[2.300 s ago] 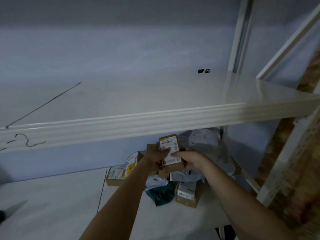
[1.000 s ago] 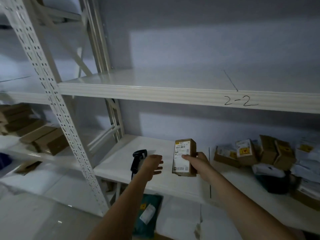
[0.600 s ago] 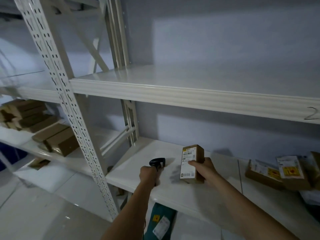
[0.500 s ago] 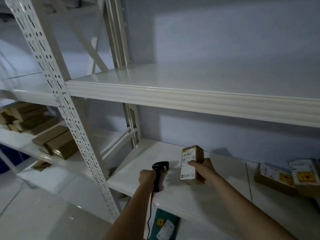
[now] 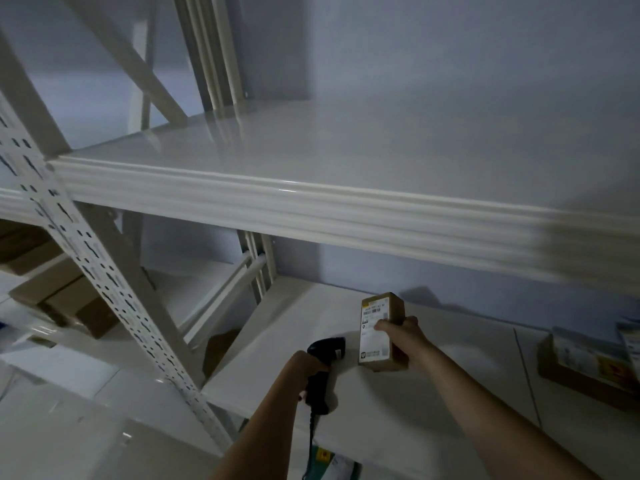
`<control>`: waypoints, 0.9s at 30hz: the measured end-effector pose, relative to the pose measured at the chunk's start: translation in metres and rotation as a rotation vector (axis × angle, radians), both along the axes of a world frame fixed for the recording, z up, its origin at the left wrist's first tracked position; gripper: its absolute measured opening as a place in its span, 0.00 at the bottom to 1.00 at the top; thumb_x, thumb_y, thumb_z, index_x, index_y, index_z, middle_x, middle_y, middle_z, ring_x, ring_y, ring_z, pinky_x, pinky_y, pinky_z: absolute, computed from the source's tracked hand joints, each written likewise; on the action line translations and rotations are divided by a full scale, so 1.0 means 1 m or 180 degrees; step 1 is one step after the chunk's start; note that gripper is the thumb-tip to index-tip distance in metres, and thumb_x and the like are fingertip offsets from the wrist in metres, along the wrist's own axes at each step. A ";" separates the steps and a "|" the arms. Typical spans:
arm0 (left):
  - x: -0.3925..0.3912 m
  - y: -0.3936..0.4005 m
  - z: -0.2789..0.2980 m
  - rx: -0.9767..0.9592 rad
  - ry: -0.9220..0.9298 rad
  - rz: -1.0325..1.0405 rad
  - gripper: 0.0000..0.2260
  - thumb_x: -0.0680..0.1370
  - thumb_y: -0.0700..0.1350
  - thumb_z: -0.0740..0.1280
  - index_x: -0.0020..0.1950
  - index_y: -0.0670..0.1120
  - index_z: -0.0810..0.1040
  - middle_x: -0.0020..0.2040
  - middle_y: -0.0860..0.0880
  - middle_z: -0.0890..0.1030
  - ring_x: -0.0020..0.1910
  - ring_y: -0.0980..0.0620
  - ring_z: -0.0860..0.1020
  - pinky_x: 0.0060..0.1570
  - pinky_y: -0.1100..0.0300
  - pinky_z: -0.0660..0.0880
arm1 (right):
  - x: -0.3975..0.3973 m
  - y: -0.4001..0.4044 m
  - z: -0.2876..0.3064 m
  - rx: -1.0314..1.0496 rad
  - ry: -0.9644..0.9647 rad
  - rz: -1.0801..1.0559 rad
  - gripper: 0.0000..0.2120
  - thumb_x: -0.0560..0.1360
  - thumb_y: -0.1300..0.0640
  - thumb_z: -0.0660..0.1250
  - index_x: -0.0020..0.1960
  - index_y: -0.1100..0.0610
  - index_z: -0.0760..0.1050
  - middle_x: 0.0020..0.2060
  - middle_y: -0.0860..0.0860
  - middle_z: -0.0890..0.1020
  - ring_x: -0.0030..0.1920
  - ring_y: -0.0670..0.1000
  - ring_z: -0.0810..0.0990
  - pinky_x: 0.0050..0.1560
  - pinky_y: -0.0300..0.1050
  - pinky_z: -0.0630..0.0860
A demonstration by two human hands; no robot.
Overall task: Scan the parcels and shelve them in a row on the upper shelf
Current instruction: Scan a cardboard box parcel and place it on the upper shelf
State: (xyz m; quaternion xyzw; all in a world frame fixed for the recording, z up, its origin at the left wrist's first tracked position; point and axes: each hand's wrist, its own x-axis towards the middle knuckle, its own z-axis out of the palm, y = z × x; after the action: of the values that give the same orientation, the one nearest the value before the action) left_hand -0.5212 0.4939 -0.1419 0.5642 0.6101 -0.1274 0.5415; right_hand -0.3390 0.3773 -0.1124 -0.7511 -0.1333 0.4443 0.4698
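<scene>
Raised black scanner in left hand toward upright cardboard parcel, gripped by right hand; label probably glossy paper

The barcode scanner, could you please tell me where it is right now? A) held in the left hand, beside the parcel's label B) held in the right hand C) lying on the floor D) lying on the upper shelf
A: the left hand grips the black scanner by its handle, its head close to the label of the parcel that the right hand holds upright.
</scene>
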 end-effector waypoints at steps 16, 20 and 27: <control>-0.034 0.007 -0.022 0.0206 -0.1421 -0.0384 0.07 0.78 0.37 0.66 0.52 0.34 0.75 0.47 0.38 0.78 0.40 0.44 0.78 0.33 0.59 0.73 | -0.071 -0.035 -0.001 -0.0099 -0.0145 -0.1045 0.33 0.71 0.52 0.77 0.66 0.58 0.60 0.57 0.55 0.79 0.56 0.57 0.81 0.58 0.55 0.80; -0.061 0.016 0.004 0.0197 -0.2139 -0.0136 0.01 0.78 0.35 0.68 0.48 0.39 0.77 0.41 0.42 0.79 0.36 0.49 0.78 0.35 0.61 0.75 | -0.091 -0.041 0.002 0.0170 -0.0061 -0.1200 0.36 0.67 0.50 0.79 0.65 0.57 0.61 0.55 0.52 0.78 0.56 0.56 0.81 0.57 0.58 0.81; -0.096 0.031 0.055 -0.0457 -0.2699 -0.0173 0.09 0.76 0.34 0.69 0.54 0.41 0.73 0.35 0.44 0.74 0.33 0.46 0.74 0.35 0.54 0.74 | -0.126 -0.047 0.022 0.0882 0.0772 -0.1177 0.23 0.75 0.64 0.72 0.69 0.59 0.73 0.59 0.59 0.83 0.57 0.59 0.84 0.54 0.56 0.82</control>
State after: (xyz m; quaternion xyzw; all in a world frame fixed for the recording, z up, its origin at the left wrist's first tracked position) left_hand -0.6169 0.5245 -0.0865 0.5434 0.3080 0.0594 0.7787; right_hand -0.4652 0.3298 -0.0900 -0.6324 0.0040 0.4152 0.6539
